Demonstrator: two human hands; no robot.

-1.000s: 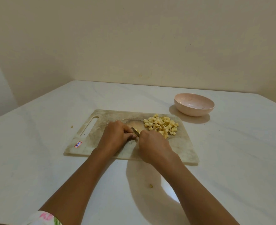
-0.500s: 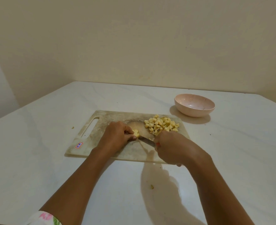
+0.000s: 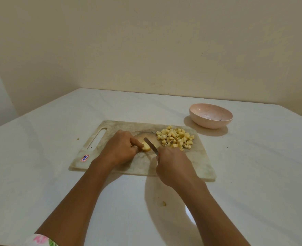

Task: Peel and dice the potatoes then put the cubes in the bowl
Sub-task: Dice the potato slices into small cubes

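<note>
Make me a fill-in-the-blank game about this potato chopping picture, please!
1. The right hand grips a ____.
2. The pile of yellow cubes sits on the ____.
3. The bowl behind the cubes is coloured ____.
4. The left hand pinches a piece of ____.

Missing words: knife; cutting board; pink; potato.

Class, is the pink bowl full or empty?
Empty: the bowl shows a bare pink inside, and the cubes lie piled on the board.
</note>
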